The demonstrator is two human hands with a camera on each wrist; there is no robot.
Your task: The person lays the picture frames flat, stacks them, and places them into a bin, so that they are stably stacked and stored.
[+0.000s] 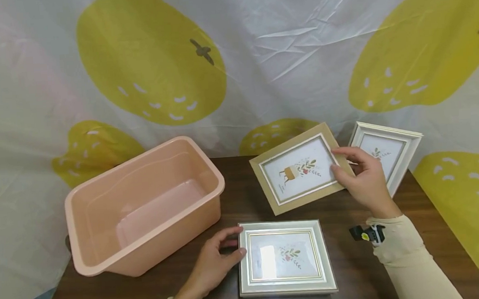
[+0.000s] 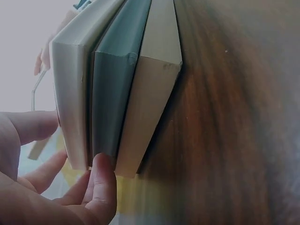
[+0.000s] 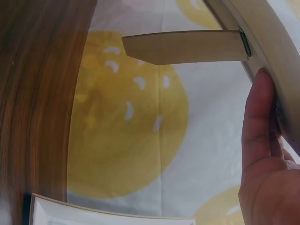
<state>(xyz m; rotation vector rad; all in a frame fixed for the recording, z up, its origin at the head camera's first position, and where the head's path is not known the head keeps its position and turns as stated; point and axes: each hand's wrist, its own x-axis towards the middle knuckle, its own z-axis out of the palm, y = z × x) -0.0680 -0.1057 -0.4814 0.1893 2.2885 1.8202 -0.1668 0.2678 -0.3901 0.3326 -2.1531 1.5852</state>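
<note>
My right hand (image 1: 366, 177) pinches the right edge of a tan picture frame (image 1: 297, 171), thumb on its front. The frame is tilted over the back of the table, its picture lying sideways. Behind it, the right wrist view shows a stand leg (image 3: 187, 47) folded out. At the near middle, my left hand (image 1: 211, 262) touches the left side of a white picture frame (image 1: 282, 260) that lies flat. This frame tops a stack, with a teal frame (image 2: 112, 98) and a beige frame (image 2: 147, 103) beneath it, as the left wrist view reveals. Left fingertips rest along the stack's side.
At the left stands a pink plastic bin (image 1: 146, 253) with nothing inside. Another white picture frame (image 1: 403, 166) stands at the back right, partly behind my right hand. A curtain (image 1: 267, 73) with yellow fruit prints hangs behind the dark wooden table (image 1: 369, 270).
</note>
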